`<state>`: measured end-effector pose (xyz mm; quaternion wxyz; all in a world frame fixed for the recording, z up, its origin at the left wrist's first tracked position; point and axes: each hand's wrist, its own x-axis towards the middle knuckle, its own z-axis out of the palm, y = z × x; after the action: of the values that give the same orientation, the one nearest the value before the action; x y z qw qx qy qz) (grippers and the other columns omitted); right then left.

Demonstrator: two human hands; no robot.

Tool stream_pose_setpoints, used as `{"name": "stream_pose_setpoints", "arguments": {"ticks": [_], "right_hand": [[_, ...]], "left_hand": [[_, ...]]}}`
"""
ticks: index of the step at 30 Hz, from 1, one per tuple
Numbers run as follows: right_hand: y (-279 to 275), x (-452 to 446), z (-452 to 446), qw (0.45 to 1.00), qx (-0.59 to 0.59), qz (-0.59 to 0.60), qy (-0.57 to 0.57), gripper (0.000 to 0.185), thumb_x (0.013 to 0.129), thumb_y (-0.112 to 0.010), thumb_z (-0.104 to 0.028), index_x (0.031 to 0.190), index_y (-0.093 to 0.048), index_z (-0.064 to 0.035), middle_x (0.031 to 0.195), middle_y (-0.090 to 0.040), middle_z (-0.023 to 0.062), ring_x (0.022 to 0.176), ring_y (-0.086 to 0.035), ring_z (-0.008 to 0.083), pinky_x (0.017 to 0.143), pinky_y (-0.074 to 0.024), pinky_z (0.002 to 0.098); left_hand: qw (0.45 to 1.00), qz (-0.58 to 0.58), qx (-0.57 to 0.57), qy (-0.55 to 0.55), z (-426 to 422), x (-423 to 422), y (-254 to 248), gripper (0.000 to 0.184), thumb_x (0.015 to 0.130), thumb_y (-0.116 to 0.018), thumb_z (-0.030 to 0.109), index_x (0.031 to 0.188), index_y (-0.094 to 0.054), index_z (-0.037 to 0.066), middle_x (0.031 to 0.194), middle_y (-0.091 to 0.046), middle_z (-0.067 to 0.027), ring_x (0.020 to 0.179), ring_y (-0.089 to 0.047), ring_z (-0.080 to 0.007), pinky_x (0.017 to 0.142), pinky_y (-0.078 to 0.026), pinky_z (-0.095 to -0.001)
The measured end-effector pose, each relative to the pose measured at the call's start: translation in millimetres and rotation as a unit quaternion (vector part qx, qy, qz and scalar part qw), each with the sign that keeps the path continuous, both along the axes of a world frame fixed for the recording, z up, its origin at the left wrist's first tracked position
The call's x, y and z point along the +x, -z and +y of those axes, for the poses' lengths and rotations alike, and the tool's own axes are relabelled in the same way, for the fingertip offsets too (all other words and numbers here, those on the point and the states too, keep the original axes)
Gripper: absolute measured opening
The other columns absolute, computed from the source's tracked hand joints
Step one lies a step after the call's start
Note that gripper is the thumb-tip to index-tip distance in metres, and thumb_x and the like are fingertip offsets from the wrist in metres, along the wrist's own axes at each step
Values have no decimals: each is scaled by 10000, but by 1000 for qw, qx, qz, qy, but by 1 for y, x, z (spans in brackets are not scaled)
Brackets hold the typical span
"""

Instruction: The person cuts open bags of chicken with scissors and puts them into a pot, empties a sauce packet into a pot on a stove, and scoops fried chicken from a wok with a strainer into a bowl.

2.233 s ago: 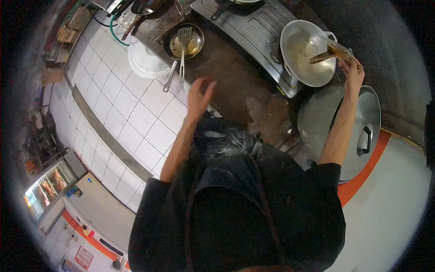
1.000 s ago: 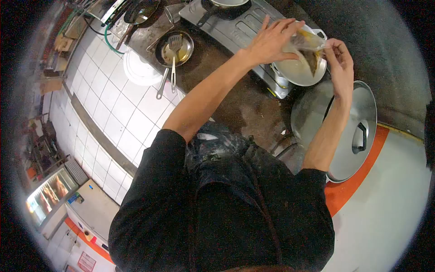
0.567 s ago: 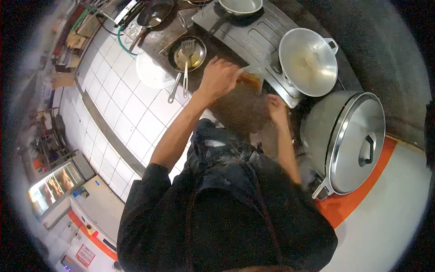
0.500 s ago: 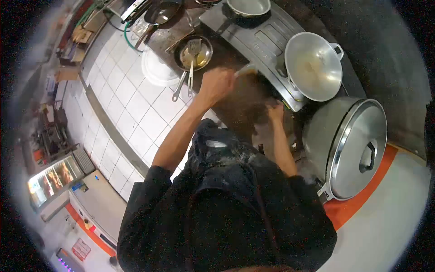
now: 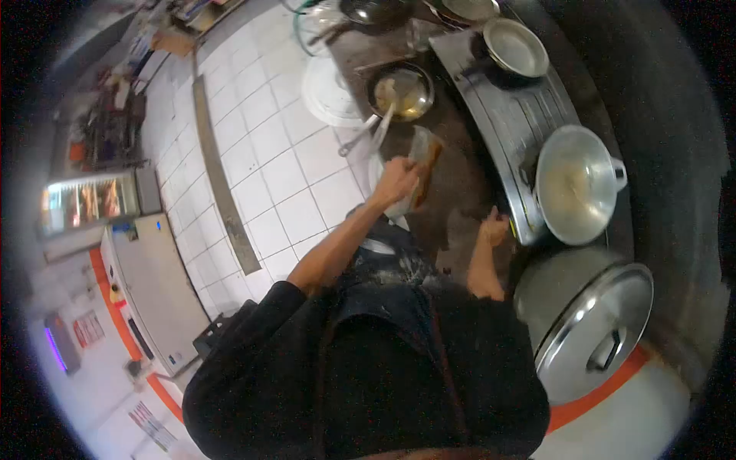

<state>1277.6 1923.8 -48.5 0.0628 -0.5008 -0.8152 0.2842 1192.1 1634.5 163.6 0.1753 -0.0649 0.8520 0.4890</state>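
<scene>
My left hand (image 5: 400, 181) is closed on a clear plastic bag (image 5: 420, 144) with something orange-brown inside, over the dark counter's left edge. My right hand (image 5: 494, 228) is beside the front corner of the silver stove (image 5: 491, 115); its fingers look curled, too blurred to show what they hold, if anything. A light metal wok (image 5: 576, 184) with pale liquid at its bottom rests on the stove's near end. A frying pan (image 5: 414, 107) with yellowish oil and a spatula stands on the counter beyond my left hand.
A large lidded pot (image 5: 598, 337) stands at the right, near the wok. Another pan (image 5: 515, 47) sits on the stove's far end, and a dark pan (image 5: 376, 9) lies beyond. A round white lid (image 5: 330, 93) is left of the counter, above the tiled floor (image 5: 268, 169).
Both hands have moved away from the wok and back over the counter. The bag has gone from my right hand to my left. The view has turned, shifting the stove and pans rightward.
</scene>
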Motion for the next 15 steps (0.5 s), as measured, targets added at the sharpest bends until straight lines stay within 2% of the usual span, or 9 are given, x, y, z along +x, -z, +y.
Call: {"name": "stream_pose_setpoints", "arguments": {"ticks": [1,3,4,5,7,9,10,14,15], "right_hand": [[-24,-3,-7,996,59,-19,-58,540,863,-625,-456,1083,-610,37,866,-690,178,796,-665,357,719,-502,455],[-38,-8,-4,995,-40,-43,-83,518,886,-600,-444,1065,-622,42,1011,-661,216,896,-642,373,816,-501,452],[-45,-6,-9,995,-39,-32,-83,537,897,-572,-467,1051,-626,45,990,-663,219,872,-645,375,794,-507,459],[-45,-9,-14,996,-36,-20,-82,560,908,-543,-491,1037,-631,47,968,-665,222,849,-648,378,772,-512,467],[-35,-11,-15,985,110,-95,-91,614,919,-482,-547,929,-653,43,880,-670,213,776,-650,370,710,-524,482],[-50,-17,-15,982,93,-123,-111,652,925,-441,-571,899,-662,41,859,-671,213,759,-653,368,687,-528,488],[-57,-18,-17,977,71,-163,-116,693,930,-400,-596,869,-671,39,839,-673,213,742,-656,366,664,-532,495],[-43,-26,-24,979,128,-127,-95,772,931,-344,-624,810,-665,67,799,-668,212,705,-654,350,615,-536,494],[-35,-32,-18,996,-68,-62,-2,791,934,-328,-624,824,-652,89,776,-662,216,649,-638,341,582,-535,474]], "left_hand": [[1000,12,-8,-23,-5,4,0,363,871,-550,304,875,-654,-44,739,-618,-265,728,-623,-408,687,-461,-463],[999,27,-8,19,-19,12,2,346,902,-544,304,1030,-673,9,782,-658,-204,715,-632,-250,684,-469,-404],[999,38,-11,-3,-26,16,-11,346,902,-544,304,1030,-673,9,782,-658,-204,715,-632,-250,684,-469,-404],[1000,-1,-27,11,-31,16,-26,350,907,-542,311,1041,-673,16,805,-663,-197,743,-631,-244,708,-470,-393],[999,-27,-37,10,-44,16,-43,353,912,-539,319,1053,-674,24,829,-668,-190,770,-631,-237,733,-471,-383],[997,-80,8,-16,-62,21,-50,365,919,-539,321,1058,-676,13,898,-690,-169,849,-643,-226,792,-477,-348],[997,-72,10,-24,-72,25,-49,365,919,-539,321,1058,-676,13,898,-690,-169,849,-643,-226,792,-477,-348],[993,-17,72,-93,-121,29,-58,383,928,-536,306,1055,-669,-30,953,-704,-137,901,-651,-211,825,-482,-326],[991,-10,78,-106,-137,32,-62,385,929,-535,299,1060,-667,-38,964,-705,-131,916,-650,-208,830,-481,-325]]}}
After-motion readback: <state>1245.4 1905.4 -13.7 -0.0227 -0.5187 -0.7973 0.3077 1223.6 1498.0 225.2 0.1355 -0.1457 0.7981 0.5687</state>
